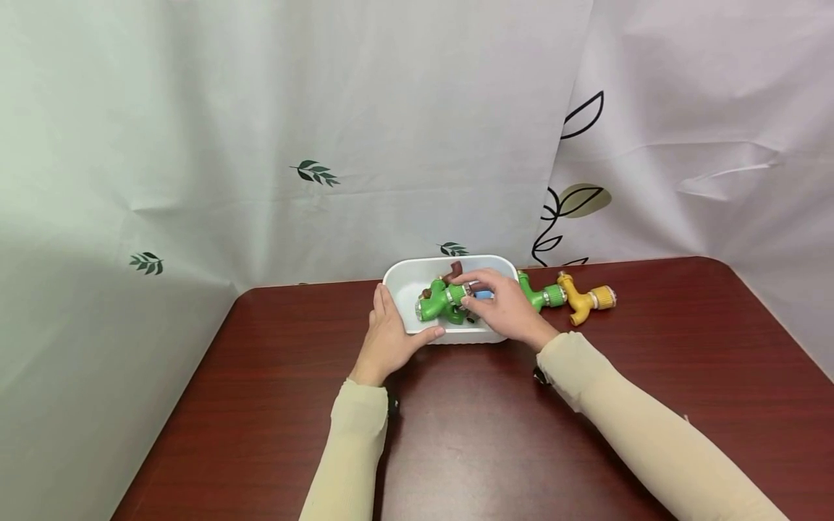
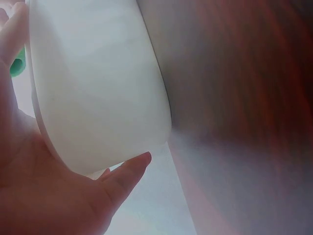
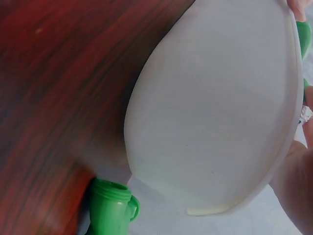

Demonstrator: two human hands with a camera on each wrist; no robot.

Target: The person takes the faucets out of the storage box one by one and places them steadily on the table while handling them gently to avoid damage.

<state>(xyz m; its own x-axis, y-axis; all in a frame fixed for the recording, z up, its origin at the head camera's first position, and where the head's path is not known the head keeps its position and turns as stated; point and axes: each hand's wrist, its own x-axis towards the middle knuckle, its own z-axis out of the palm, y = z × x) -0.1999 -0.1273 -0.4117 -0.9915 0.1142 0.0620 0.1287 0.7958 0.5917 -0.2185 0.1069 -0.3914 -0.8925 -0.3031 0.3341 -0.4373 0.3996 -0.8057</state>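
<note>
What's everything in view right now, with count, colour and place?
White basin: one, white, on the table
Held green tap: one, green, over the basin, pinched by the right hand
Lower green piece: one, green, in the basin, mostly hidden
Brown piece: at least one, brown, in the basin
Blue piece: one, blue, in the basin, partly hidden
Loose green tap: one, green, right of the basin
Yellow tap: one, yellow, furthest right
Table: one, reddish brown, underneath
Backdrop: white, leaf-printed, behind
Sleeves: two, cream, on the arms
Hands: two; left hand at basin's near left corner, right hand at held tap
</note>
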